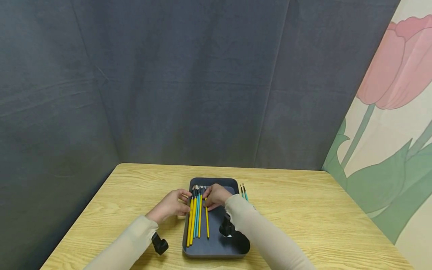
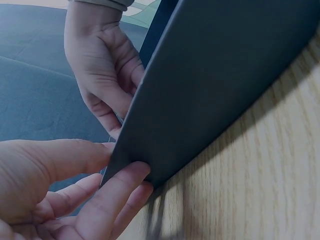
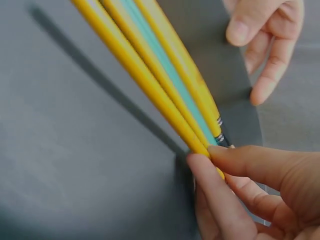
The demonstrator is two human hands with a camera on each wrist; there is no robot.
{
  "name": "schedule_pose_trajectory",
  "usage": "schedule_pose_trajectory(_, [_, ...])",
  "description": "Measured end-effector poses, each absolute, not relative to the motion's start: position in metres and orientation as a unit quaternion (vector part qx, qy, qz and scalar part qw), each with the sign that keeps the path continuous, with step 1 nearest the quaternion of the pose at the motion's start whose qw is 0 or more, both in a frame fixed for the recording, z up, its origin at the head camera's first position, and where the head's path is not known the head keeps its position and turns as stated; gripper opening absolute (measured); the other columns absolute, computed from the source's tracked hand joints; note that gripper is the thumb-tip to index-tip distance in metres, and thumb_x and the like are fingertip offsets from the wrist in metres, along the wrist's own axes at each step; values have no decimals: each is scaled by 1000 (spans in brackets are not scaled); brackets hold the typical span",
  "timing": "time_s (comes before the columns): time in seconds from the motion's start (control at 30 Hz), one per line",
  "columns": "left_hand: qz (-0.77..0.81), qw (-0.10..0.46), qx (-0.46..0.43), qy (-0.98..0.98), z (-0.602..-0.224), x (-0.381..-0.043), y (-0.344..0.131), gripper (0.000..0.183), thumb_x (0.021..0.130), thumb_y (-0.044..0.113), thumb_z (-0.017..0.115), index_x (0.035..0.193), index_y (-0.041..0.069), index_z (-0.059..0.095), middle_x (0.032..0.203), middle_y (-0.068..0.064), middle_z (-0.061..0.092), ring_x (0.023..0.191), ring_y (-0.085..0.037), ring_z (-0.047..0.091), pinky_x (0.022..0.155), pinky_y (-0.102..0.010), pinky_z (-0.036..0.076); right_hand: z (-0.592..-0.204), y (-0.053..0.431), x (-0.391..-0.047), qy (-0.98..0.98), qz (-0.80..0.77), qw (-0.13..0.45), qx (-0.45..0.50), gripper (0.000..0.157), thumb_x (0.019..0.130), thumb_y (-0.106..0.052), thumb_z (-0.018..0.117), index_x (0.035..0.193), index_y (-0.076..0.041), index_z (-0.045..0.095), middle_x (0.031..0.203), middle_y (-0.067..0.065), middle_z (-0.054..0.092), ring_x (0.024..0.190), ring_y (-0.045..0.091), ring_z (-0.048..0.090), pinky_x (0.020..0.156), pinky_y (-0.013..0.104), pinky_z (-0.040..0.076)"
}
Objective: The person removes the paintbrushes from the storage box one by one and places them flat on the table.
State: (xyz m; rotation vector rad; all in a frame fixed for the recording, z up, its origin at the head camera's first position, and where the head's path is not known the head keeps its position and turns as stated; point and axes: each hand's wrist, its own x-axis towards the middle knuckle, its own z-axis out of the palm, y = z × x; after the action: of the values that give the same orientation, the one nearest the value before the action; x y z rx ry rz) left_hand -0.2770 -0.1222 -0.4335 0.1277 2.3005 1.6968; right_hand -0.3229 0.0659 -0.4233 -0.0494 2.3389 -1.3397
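Item: single yellow brush (image 1: 207,221), inside the tray (image 1: 217,245), lying just right of the brush row (image 1: 192,225), handle end twd person. R hand (image 1: 217,195) pinches it near bristle end; thumb & finger meet on handle, no gap beyond its thickness. Shadow in R wrist view falls apart from handle, so handle end appears raised off tray floor. Pinch close to the head prob. gives ctrl over where the tip sits.

Brush row: yellow & turquoise handles, approx. parallel along tray's L side, bristle ends away from person; shared direction prob. for neatness. Exact count n/a, handles overlap.

L hand (image 1: 173,204) lightly pinches tray's L wall, digits either side of rim, narrow gap filled by wall only; presumably steadies tray.

Outside tray, R side: loose brushes (image 1: 245,193), at least two, partly hidden by R sleeve (image 1: 266,236). Tray rests on wood table (image 1: 297,213); dark curtain (image 1: 189,86) behind.
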Motion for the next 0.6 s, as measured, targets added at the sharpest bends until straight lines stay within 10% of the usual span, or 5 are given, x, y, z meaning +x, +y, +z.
schedule_pose_trajectory(0.6, [588,130,43,797,-436,-277,-121,50,79,-13,68,126,-6,52,109,-21,52,78,-21,61,66,-34,58,-389,100,-321,776,-585,228,-69,37,85,7,66,120,7,56,91,8,57,75,17,65,83,42,57])
